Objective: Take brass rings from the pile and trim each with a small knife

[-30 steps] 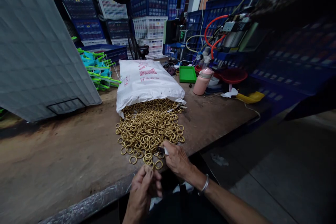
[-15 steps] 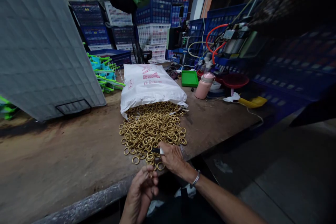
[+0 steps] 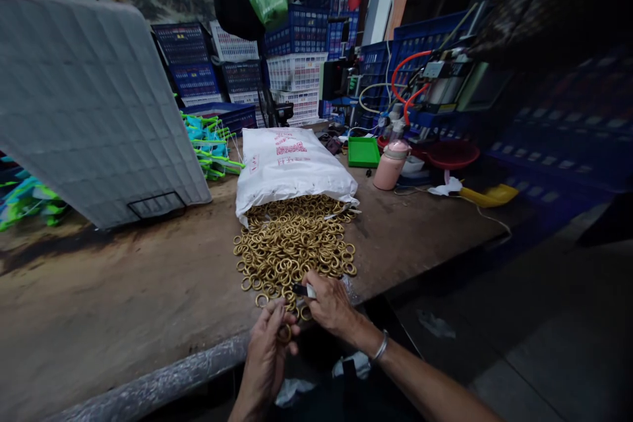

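Brass-coloured rings [image 3: 291,247] spill in a heap from the mouth of a white printed sack [image 3: 299,161] onto the brown table [image 3: 133,297]. Close to the table's front edge, my left hand [image 3: 267,349] is closed on a single brass ring [image 3: 284,333] between thumb and fingers. My right hand [image 3: 333,303] grips a slim tool with a black end and a white part [image 3: 304,290]; its exact kind is unclear. The tool points left over the near side of the heap. A gap separates the two hands.
A padded grey panel [image 3: 109,112] leans at left beside green and blue frames [image 3: 212,145]. Behind the sack are a green tray [image 3: 363,152], a pink bottle [image 3: 390,165] and stacked crates [image 3: 297,72]. A machine with red hoses [image 3: 442,82] stands at right.
The view has tilted up slightly and shifted left. My left hand has turned a little, so the ring in its fingers shows more plainly. The right hand keeps its grip on the tool.
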`<control>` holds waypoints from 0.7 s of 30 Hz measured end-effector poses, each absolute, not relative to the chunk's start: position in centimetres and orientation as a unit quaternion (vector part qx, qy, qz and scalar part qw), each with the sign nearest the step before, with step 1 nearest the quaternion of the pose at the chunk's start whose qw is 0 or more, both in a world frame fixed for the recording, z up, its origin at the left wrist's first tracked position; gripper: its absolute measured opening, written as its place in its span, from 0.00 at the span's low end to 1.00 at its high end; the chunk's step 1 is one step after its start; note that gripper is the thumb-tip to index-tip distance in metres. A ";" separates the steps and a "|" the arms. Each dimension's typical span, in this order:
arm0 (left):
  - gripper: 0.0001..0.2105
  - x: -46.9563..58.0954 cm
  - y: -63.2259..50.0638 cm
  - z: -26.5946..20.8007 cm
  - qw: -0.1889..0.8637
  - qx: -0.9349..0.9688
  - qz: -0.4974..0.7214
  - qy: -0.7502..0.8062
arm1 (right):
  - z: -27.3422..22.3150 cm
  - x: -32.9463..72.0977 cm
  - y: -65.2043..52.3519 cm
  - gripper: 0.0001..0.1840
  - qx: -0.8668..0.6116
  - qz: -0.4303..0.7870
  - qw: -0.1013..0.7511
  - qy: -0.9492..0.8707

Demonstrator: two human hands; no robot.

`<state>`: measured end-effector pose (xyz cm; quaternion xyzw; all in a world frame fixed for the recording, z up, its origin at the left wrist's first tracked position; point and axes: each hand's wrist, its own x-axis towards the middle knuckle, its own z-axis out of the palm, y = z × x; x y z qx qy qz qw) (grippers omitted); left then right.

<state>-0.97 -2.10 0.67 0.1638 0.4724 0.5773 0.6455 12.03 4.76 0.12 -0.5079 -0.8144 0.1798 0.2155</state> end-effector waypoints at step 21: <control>0.12 -0.2 -1.6 -0.1 0.561 0.333 0.491 0.577 | 1.1 11.4 3.2 0.11 -0.465 0.520 0.323 -0.640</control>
